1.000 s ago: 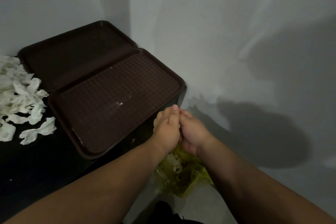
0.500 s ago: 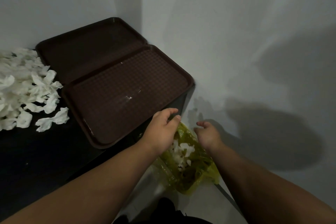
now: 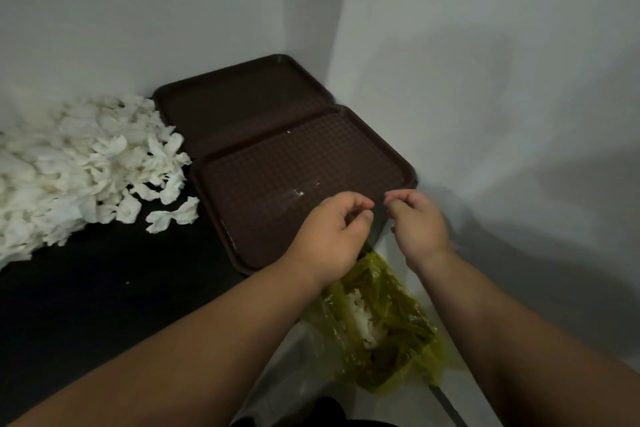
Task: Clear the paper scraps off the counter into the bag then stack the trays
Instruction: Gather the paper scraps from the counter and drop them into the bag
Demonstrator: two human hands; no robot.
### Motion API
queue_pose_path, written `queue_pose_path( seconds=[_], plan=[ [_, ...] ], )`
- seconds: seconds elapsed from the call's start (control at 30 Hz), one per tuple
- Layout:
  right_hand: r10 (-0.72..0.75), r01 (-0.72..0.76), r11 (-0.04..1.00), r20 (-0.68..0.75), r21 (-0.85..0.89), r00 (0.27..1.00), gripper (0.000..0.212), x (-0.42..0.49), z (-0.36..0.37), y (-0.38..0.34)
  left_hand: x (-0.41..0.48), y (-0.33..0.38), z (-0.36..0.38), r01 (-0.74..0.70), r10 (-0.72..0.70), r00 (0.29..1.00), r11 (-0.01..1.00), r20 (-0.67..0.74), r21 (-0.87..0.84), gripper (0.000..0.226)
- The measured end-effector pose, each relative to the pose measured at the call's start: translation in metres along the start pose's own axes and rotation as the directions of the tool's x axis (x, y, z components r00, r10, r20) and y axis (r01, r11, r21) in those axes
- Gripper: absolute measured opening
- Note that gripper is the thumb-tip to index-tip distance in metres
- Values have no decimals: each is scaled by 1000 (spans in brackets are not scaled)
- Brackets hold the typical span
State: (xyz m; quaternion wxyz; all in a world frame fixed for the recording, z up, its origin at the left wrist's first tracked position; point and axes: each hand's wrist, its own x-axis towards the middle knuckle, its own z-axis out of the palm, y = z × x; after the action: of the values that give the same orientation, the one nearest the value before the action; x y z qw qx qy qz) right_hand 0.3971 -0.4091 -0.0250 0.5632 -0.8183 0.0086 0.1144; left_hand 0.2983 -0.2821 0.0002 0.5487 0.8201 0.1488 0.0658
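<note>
The black bench (image 3: 104, 288) carries the same load as a second ago. The two brown trays are unmoved in the far right corner, the far tray (image 3: 242, 104) against the wall and the near tray (image 3: 263, 177) just in front of it, edges touching, neither stacked on the other. To their left the heap of paper scraps (image 3: 69, 166) shows more fully than before and remains large, its loose edge just beside the near tray.

Below the bench's right edge hangs the yellow-green bag (image 3: 401, 329), with a white clump of scraps (image 3: 363, 326) lying inside it.

The change is in the hands. A second ago they were pressed together over the bag, and half a second ago they had parted above its mouth. Now both are higher, at the near tray's right near corner. The left grip (image 3: 329, 236) has its fingers curled toward the thumb. The bag's rim runs up under its heel, so I cannot tell whether it holds the plastic. The right grip (image 3: 420, 225), just beside it and apart, has its fingertips drawn in, and no scrap shows there. Whether it pinches anything I cannot tell.

By my reading one handful has just gone in and the hands are free for another. Most of the clearing, and all the stacking, is still to do.
</note>
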Motion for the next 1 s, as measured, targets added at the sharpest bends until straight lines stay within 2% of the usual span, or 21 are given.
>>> queue_pose_path(
  seconds=[0.13,0.23,0.4,0.57,0.7,0.87,1.0],
  plan=[
    [-122,121,993,127,14,984,11,-15,33,-55,-3,13,-42,-52,52,995,999,-90,-6,15],
    [-174,182,983,242,-14,955,10,-31,64,-80,-13,7,-82,-31,30,981,1000,-191,2,16],
    [-182,255,962,458,-103,870,13,-63,129,-95,-41,-37,-149,97,-98,918,995,-385,-23,14],
    [-186,325,936,600,-132,778,23,-94,202,-80,-89,-92,-212,238,-220,812,971,-540,-36,13],
    [-142,362,905,644,-224,752,42,-109,252,-70,-127,-147,-253,401,-311,737,916,-600,17,20],
    [-123,335,901,579,-275,806,65,-116,299,-65,-156,-186,-291,534,-387,626,846,-677,10,32],
    [-130,331,900,549,-285,825,72,-112,338,-68,-152,-203,-323,577,-370,603,814,-706,67,47]
  ],
)
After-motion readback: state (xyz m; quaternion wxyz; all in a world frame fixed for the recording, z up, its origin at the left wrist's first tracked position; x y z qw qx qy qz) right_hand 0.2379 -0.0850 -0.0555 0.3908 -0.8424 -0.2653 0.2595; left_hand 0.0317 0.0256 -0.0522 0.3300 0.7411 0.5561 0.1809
